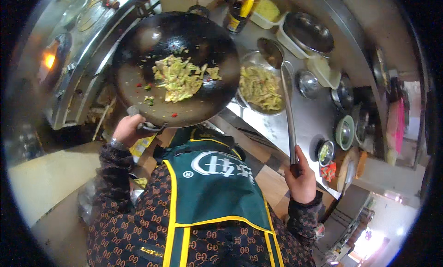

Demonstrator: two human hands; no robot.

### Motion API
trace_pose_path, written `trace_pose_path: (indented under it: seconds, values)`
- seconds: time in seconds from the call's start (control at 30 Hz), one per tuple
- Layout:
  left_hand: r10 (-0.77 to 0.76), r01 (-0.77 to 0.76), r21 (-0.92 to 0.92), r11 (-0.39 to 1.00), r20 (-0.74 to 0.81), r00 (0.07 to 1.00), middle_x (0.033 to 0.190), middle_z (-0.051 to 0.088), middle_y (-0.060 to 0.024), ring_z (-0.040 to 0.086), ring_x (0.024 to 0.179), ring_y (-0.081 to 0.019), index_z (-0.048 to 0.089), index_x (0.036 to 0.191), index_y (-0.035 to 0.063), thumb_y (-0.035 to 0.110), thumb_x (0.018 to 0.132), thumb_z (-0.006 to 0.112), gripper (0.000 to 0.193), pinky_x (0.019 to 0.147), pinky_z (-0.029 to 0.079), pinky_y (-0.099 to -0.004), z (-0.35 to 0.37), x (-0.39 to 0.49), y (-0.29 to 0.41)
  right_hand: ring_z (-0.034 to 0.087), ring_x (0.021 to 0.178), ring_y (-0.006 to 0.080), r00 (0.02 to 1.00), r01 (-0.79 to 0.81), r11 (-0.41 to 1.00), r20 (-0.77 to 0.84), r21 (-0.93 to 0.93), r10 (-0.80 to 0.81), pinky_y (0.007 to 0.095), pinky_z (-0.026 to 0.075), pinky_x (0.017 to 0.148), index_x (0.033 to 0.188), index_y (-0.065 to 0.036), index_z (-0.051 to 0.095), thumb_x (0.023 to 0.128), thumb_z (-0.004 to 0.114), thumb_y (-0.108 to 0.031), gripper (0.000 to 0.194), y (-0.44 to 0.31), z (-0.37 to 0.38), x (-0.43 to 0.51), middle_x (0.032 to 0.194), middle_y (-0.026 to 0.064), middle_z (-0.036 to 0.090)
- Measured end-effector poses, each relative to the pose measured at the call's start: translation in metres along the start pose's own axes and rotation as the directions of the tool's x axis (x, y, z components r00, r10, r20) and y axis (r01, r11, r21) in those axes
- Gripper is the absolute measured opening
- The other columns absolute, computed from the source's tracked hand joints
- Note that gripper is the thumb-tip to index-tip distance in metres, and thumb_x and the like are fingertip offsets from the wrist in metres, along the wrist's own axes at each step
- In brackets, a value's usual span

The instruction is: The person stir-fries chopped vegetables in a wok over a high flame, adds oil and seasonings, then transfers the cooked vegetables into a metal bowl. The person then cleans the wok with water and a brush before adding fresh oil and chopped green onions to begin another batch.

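A large dark wok with some chopped stir-fried vegetable and red bits in it is held up by my left hand, which grips its near-left handle, with a greyish cloth or pad there. My right hand is closed round the handle end of a long metal ladle. The ladle's dark bowl is over the far edge of a metal basin, where more of the cooked vegetable lies, just right of the wok.
On the steel counter stand a bottle, plastic tubs, a dark pan, metal bowls, a green bowl, a small bowl of chopped greens and a round board. A flame burns at the stove, far left.
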State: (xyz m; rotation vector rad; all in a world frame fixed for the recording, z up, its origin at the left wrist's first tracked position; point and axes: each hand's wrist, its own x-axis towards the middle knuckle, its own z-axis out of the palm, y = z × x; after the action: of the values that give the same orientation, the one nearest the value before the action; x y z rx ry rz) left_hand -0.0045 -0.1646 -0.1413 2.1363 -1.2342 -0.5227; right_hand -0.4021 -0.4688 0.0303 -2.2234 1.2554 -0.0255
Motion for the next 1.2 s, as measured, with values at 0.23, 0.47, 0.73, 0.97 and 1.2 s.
trace_pose_path:
  seconds: [0.23, 0.47, 0.73, 0.97, 1.2]
  values:
    - [0.066, -0.067, -0.020, 0.998, -0.042, 0.997, 0.083, 0.065, -0.0143, 0.066, 0.079, -0.0354, 0.058, 0.091, 0.0075, 0.022, 0.068, 0.087, 0.039, 0.067, 0.053, -0.0393, 0.005, -0.001, 0.000, 0.063, 0.064, 0.0281, 0.933, 0.244, 0.966, 0.253, 0.082, -0.257, 0.0360, 0.051, 0.061, 0.144, -0.006, 0.040, 0.081, 0.062, 0.000, 0.067, -0.061, 0.068, 0.060, 0.072, 0.0161, 0.062]
    - [-0.268, 0.316, -0.507, 0.802, 0.167, 0.949, 0.087, 0.065, -0.0121, 0.068, 0.078, -0.0262, 0.061, 0.090, 0.0002, 0.013, 0.080, 0.073, 0.020, 0.069, 0.057, -0.0366, -0.003, 0.005, 0.020, 0.055, 0.058, 0.0142, 0.524, -0.716, 0.355, 0.799, 0.601, -0.294, 0.0252, 0.044, 0.049, 0.149, -0.008, 0.034, 0.088, 0.061, -0.009, 0.067, -0.048, 0.083, 0.070, 0.082, 0.0104, 0.061]
    - [-0.102, 0.104, -0.168, 0.980, 0.023, 0.995, 0.085, 0.068, -0.0109, 0.069, 0.078, -0.0253, 0.061, 0.088, 0.0064, 0.012, 0.068, 0.086, 0.033, 0.067, 0.054, -0.0355, -0.006, 0.003, 0.021, 0.052, 0.051, 0.0150, 0.453, -0.856, 0.027, 0.774, 0.516, -0.442, 0.0239, 0.045, 0.044, 0.153, -0.010, 0.026, 0.085, 0.058, -0.009, 0.075, -0.026, 0.065, 0.059, 0.082, 0.0134, 0.054]
    - [0.047, -0.050, -0.036, 0.998, -0.081, 0.996, 0.082, 0.067, -0.0138, 0.067, 0.079, -0.0352, 0.060, 0.090, 0.0079, 0.027, 0.067, 0.089, 0.041, 0.067, 0.054, -0.0379, 0.003, 0.000, 0.011, 0.049, 0.044, 0.0158, 0.747, -0.627, 0.004, 0.602, 0.779, -0.283, 0.0259, 0.044, 0.042, 0.152, -0.010, 0.029, 0.079, 0.062, -0.008, 0.080, 0.020, -0.006, 0.018, 0.077, 0.0136, 0.054]
    - [-0.038, 0.036, -0.034, 0.999, -0.085, 0.996, 0.081, 0.065, -0.0141, 0.065, 0.076, -0.0354, 0.058, 0.088, 0.0064, 0.023, 0.062, 0.091, 0.045, 0.065, 0.051, -0.0379, 0.002, 0.001, 0.005, 0.053, 0.062, 0.0101, 0.955, -0.255, 0.657, 0.290, 0.709, 0.058, 0.0235, 0.047, 0.053, 0.150, -0.003, 0.031, 0.082, 0.056, 0.011, 0.074, 0.026, -0.019, -0.013, 0.080, 0.0070, 0.059]
